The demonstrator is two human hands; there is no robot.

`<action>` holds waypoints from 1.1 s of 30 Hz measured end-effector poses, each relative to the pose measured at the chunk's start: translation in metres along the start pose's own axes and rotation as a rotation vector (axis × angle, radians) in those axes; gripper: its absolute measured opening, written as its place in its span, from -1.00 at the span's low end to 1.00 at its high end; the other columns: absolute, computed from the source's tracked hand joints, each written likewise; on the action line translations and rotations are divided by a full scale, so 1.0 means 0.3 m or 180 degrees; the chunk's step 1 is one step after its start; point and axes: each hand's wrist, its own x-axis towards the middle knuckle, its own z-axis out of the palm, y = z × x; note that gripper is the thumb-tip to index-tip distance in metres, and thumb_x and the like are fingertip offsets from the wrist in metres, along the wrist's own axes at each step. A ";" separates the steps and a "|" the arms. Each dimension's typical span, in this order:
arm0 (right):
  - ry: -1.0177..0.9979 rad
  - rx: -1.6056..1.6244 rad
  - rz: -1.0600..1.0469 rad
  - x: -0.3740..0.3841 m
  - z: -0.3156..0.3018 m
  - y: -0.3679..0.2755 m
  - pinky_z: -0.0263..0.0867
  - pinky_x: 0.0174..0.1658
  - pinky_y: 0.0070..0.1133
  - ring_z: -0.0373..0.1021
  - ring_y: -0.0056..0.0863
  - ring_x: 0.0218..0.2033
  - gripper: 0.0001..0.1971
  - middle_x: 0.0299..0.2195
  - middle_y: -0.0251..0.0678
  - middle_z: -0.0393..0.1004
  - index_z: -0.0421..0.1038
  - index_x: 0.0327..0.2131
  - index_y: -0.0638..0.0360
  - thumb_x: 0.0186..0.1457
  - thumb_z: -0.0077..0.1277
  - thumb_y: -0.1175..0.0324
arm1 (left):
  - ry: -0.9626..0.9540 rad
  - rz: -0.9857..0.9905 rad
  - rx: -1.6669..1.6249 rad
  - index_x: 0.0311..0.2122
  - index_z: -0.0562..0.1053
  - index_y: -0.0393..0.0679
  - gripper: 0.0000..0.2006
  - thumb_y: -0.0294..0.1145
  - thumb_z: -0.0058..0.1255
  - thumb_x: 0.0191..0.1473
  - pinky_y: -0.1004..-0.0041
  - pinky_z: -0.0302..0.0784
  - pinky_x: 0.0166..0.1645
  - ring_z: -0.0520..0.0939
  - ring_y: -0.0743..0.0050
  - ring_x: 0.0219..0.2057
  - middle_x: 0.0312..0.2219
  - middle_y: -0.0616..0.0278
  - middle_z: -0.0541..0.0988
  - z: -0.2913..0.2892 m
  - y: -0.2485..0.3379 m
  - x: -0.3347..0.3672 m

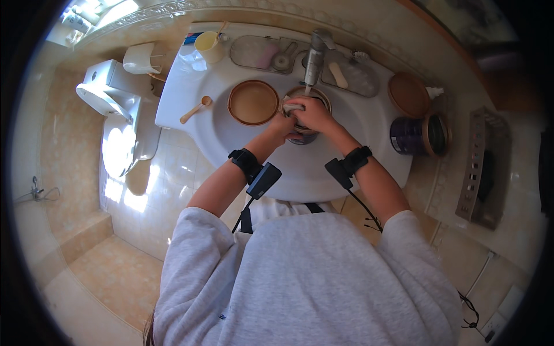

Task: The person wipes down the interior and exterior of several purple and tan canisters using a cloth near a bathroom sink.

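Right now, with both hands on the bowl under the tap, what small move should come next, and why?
Probably a small turn of the bowl under the faucet. The right hand presses a pale cloth on the near-left rim, and the left hand steadies that same side. The far rim shows bare, so turning would bring it under the cloth. Whether water runs cannot be told.
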 end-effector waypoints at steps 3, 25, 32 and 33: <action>0.0129 -0.0977 -0.0807 -0.045 -0.061 -0.044 0.21 -0.22 -0.51 0.31 -0.32 -0.32 -0.75 -0.34 -0.24 0.39 0.39 -0.33 0.13 -0.21 -0.09 0.49 | 0.0080 -0.0068 0.0106 -0.10 0.16 -0.15 -0.69 -0.44 -0.29 -0.02 0.47 0.53 -0.34 0.50 0.38 -0.33 -0.24 0.15 0.37 -0.014 -0.029 0.014; 0.0118 -0.1522 0.1133 -0.292 -0.183 0.173 0.22 -0.25 -0.50 0.31 -0.30 -0.28 -0.69 -0.28 -0.12 0.35 0.34 -0.32 0.25 -0.13 -0.07 0.23 | 0.0520 0.1738 0.3877 -0.42 0.42 -0.14 -0.84 -0.39 -0.19 -0.12 0.27 0.37 -0.33 0.45 0.08 -0.41 -0.43 0.09 0.43 0.044 0.108 -0.124; 0.0953 0.0810 0.0317 -0.049 -0.330 -0.176 0.23 -0.53 -0.66 0.31 -0.52 -0.69 -0.53 -0.74 -0.30 0.33 0.35 -0.67 0.24 -0.06 -0.18 -0.02 | 0.0617 0.2325 0.3471 -0.34 0.41 -0.17 -0.80 -0.43 -0.21 -0.10 0.28 0.35 -0.31 0.46 0.06 -0.40 -0.46 0.01 0.46 0.058 0.102 0.039; 0.0949 0.0803 0.0315 -0.011 -0.344 -0.212 0.23 -0.53 -0.66 0.31 -0.52 -0.69 -0.53 -0.74 -0.30 0.33 0.35 -0.67 0.24 -0.06 -0.18 -0.02 | 0.0679 0.2393 0.3495 -0.35 0.41 -0.17 -0.81 -0.43 -0.22 -0.11 0.23 0.35 -0.29 0.45 0.03 -0.38 -0.44 0.00 0.45 0.055 0.094 0.058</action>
